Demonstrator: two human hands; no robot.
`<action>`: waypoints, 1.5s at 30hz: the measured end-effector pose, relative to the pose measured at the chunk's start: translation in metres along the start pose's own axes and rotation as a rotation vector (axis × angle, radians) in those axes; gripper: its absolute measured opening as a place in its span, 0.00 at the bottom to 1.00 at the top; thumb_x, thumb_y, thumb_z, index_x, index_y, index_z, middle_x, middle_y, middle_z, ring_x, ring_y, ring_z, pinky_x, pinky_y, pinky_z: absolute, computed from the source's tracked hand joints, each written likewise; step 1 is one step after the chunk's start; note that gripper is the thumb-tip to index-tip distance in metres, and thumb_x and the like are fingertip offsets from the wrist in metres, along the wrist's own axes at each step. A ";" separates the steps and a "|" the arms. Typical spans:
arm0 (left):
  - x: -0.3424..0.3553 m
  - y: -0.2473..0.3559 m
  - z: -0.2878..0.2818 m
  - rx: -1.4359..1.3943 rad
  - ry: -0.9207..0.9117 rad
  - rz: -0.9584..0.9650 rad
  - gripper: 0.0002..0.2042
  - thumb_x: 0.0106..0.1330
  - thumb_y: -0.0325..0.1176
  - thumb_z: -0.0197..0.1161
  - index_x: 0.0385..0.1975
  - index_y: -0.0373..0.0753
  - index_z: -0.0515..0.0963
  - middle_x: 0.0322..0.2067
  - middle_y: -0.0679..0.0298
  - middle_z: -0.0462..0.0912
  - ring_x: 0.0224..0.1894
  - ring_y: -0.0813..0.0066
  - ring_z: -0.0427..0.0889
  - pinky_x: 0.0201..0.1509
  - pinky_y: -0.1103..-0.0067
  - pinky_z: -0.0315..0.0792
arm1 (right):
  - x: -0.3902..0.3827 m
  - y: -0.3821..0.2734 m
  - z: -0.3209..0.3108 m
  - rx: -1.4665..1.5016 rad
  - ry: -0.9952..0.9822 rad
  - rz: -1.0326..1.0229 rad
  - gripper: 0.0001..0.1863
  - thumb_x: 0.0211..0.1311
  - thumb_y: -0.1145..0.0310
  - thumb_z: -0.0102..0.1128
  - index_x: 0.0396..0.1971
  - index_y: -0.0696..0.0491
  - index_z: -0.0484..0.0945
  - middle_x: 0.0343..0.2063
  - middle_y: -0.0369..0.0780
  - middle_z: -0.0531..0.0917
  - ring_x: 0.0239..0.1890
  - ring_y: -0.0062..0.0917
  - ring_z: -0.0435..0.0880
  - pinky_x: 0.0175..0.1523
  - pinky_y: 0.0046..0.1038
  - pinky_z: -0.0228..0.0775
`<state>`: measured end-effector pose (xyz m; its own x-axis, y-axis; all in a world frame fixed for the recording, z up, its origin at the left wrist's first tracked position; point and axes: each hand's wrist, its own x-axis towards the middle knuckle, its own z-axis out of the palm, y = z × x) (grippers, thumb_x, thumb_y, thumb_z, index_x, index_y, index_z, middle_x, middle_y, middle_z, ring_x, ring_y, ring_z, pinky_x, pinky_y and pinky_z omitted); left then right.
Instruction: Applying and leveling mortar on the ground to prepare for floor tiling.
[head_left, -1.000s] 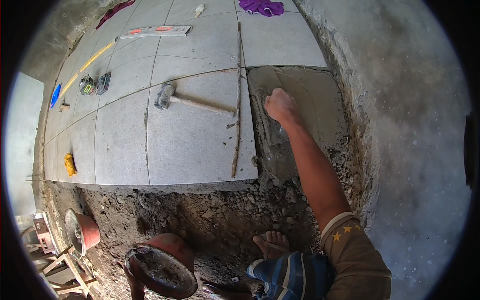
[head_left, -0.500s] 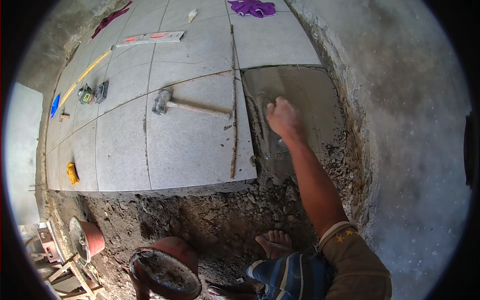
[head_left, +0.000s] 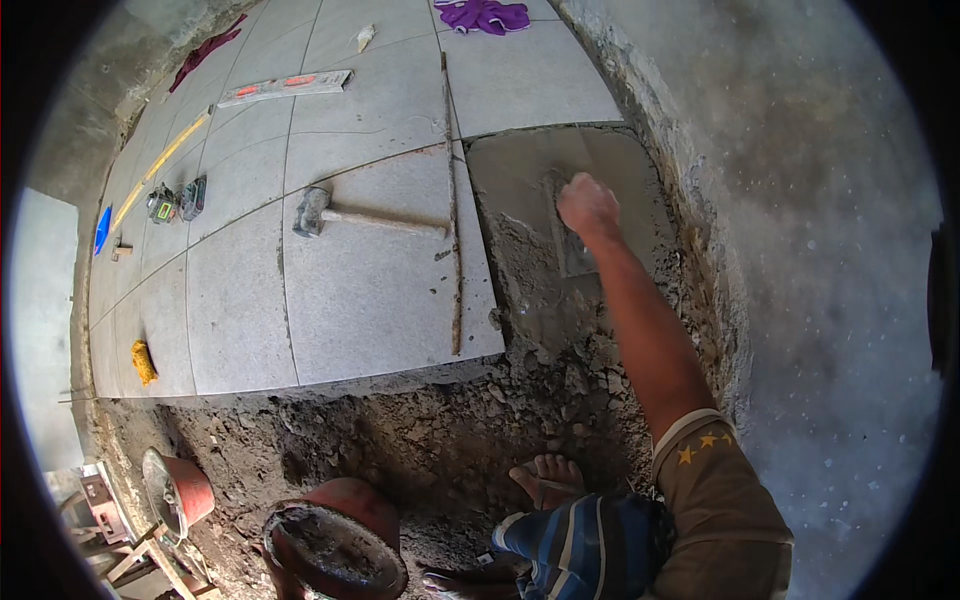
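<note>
Trowel [head_left: 577, 262] lies on wet mortar [head_left: 625, 175], toward two o'clock from centre, the right hand [head_left: 589, 208] closed round its grip. Tilting the blade could gouge the mortar; drifting toward nine o'clock might smear the tile [head_left: 385, 300]. Its long axis runs nearly twelve to six, leaning toward eleven; toe and heel are indistinguishable. Well apart, the shadowed left hand [head_left: 276, 574] is at the bucket's [head_left: 358, 502] eight o'clock side, its grip unclear.

The handle of the steel trowel [head_left: 570, 252] is mostly covered by the right fingers [head_left: 579, 193]. What appear to be the left fingers [head_left: 282, 578] are largely hidden by the mortar bucket [head_left: 355, 500], and their grip cannot be told. The purple cloth [head_left: 485, 17] is cut off by the upper edge.
</note>
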<state>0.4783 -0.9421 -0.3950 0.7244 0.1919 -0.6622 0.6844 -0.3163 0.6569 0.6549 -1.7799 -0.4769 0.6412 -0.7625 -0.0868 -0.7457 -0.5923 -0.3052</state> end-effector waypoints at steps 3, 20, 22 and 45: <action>0.003 -0.007 -0.005 -0.004 -0.008 -0.015 0.38 0.74 0.65 0.25 0.76 0.44 0.46 0.76 0.63 0.48 0.77 0.64 0.44 0.79 0.64 0.32 | -0.017 0.015 0.000 0.052 -0.019 -0.089 0.16 0.66 0.58 0.52 0.37 0.57 0.81 0.40 0.54 0.85 0.46 0.50 0.84 0.52 0.46 0.77; -0.006 0.006 0.003 0.167 -0.075 0.005 0.41 0.72 0.67 0.18 0.77 0.45 0.42 0.77 0.63 0.44 0.78 0.62 0.42 0.79 0.63 0.29 | -0.014 0.023 -0.017 0.003 -0.057 -0.186 0.18 0.65 0.57 0.53 0.41 0.57 0.80 0.39 0.52 0.85 0.45 0.50 0.83 0.51 0.47 0.76; -0.003 -0.001 -0.004 -0.021 0.018 -0.089 0.40 0.72 0.67 0.16 0.77 0.46 0.42 0.77 0.65 0.43 0.78 0.64 0.40 0.79 0.65 0.26 | -0.014 0.026 -0.018 0.062 -0.058 -0.199 0.19 0.64 0.56 0.53 0.41 0.56 0.81 0.41 0.51 0.85 0.47 0.49 0.83 0.51 0.46 0.77; 0.040 -0.072 -0.074 -0.293 -0.070 -0.027 0.35 0.75 0.48 0.54 0.74 0.48 0.46 0.70 0.54 0.59 0.69 0.54 0.62 0.68 0.63 0.65 | -0.123 -0.042 0.005 0.899 -0.046 -0.268 0.20 0.67 0.62 0.55 0.55 0.57 0.74 0.42 0.52 0.84 0.47 0.46 0.84 0.51 0.39 0.74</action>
<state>0.4643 -0.8431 -0.4420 0.7050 0.1289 -0.6974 0.7056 -0.0284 0.7080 0.6079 -1.6597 -0.4583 0.7920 -0.6074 0.0614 -0.1646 -0.3092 -0.9367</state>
